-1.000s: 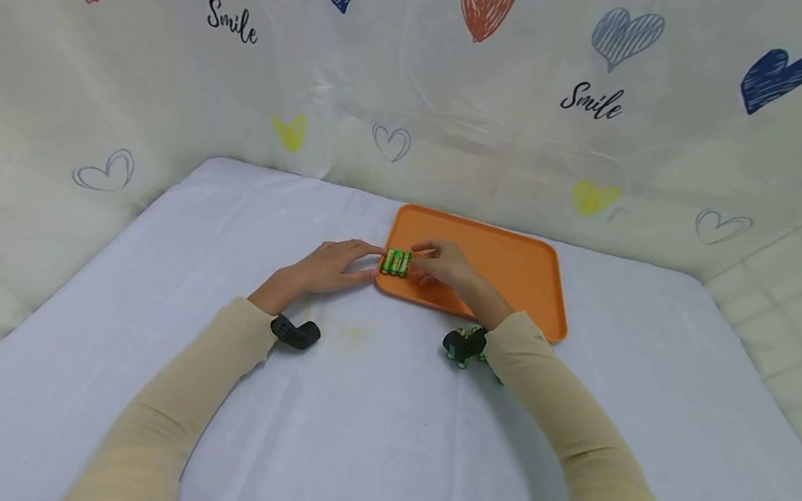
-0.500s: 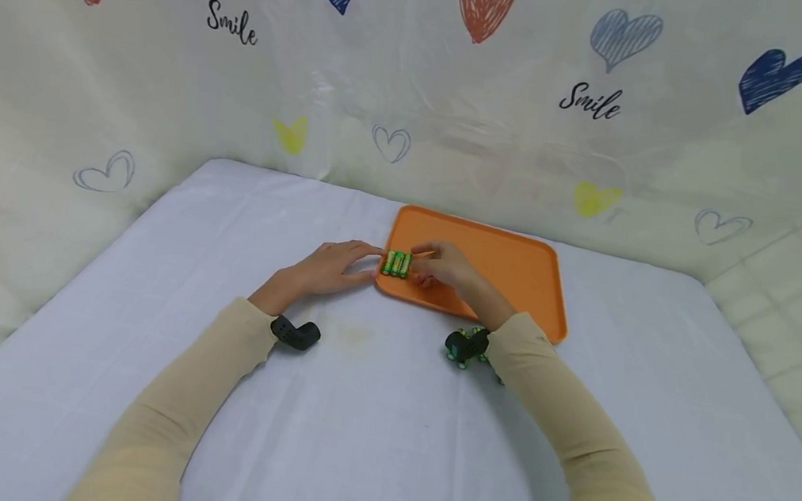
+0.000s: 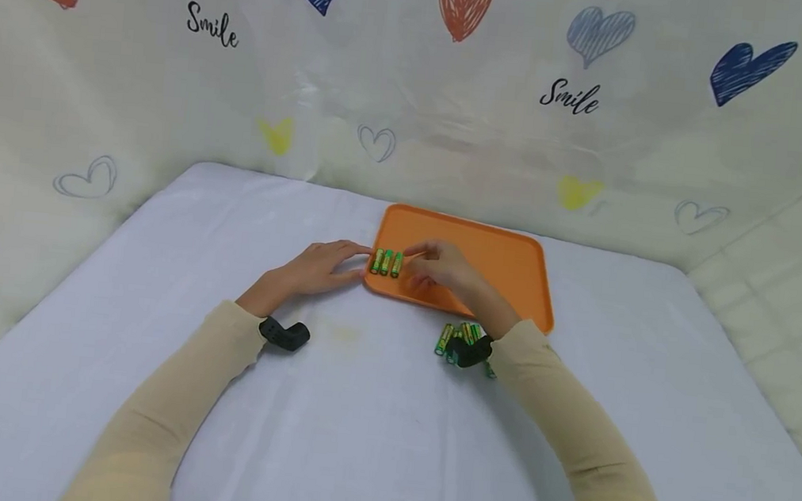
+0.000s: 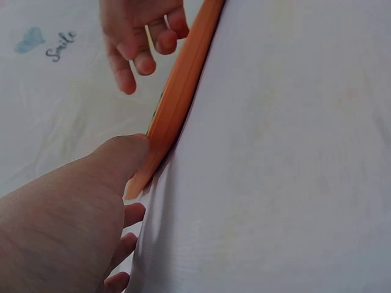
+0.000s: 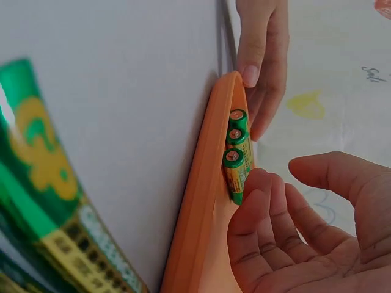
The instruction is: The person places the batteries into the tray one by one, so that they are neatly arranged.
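Three green-and-gold batteries [image 3: 386, 263] lie side by side at the left end of an orange tray [image 3: 500, 263]. My left hand [image 3: 317, 267] rests at the tray's left edge, its thumb [image 4: 131, 149] against the rim and its other fingers loosely spread. Over the tray, just right of the batteries, hovers my right hand [image 3: 442, 266]. Its fingers bend loosely, with a gap to the thumb and nothing between them in the right wrist view. The batteries [image 5: 235, 162] stand close to those fingertips there, apart from them.
Several more batteries [image 3: 443, 339] lie loose on the white cloth [image 3: 359, 406] below the right wrist, partly hidden by the black wrist camera [image 3: 471, 352]. One battery [image 5: 55, 183] looms large in the right wrist view. Behind the table hangs a heart-printed curtain [image 3: 483, 130].
The head view has shifted slightly. The rightmost battery in the tray now sits a little apart from the other two. More of the loose batteries show beneath the right wrist.
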Demonstrator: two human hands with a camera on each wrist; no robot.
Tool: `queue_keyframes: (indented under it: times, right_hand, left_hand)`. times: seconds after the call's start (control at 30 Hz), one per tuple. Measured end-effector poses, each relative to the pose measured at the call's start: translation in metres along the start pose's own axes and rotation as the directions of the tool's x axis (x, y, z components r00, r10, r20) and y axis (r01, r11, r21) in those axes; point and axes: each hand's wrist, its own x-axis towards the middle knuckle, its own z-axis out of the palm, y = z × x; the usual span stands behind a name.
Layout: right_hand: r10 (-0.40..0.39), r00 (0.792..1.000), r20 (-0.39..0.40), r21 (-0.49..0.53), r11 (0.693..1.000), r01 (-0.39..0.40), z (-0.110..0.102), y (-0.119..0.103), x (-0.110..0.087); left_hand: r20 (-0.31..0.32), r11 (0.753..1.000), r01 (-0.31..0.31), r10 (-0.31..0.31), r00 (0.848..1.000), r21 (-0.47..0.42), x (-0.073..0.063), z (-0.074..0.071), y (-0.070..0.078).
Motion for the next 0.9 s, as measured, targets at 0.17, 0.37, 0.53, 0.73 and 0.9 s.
queue_keyframes:
  times: [0.17,0.37,0.53,0.73,0.9]
  right_hand:
    - [-0.058,0.998,0.028,-0.014,0.998,0.059,0.001,0.004,-0.011]
    - [-0.053,0.999,0.007,0.003,0.999,0.053,0.001,0.005,-0.022]
    - [-0.04,0.999,-0.015,-0.05,0.998,0.039,0.002,0.004,-0.03]
    - [-0.068,0.997,-0.022,-0.103,0.993,0.065,0.002,0.005,-0.041]
    - [-0.092,0.996,-0.002,-0.116,0.989,0.091,0.0,0.007,-0.053]
  left_hand:
    - [0.0,1.0,-0.004,0.004,1.0,-0.02,-0.002,0.0,0.001]
    - [-0.013,1.0,-0.004,0.004,1.0,-0.005,-0.001,0.002,0.0]
    - [-0.012,1.0,0.008,-0.009,1.0,-0.006,0.0,0.002,-0.001]
    - [-0.002,1.0,0.009,-0.009,1.0,0.001,0.0,0.003,-0.003]
    - [-0.01,1.0,0.002,-0.002,1.0,0.006,0.001,0.003,-0.003]
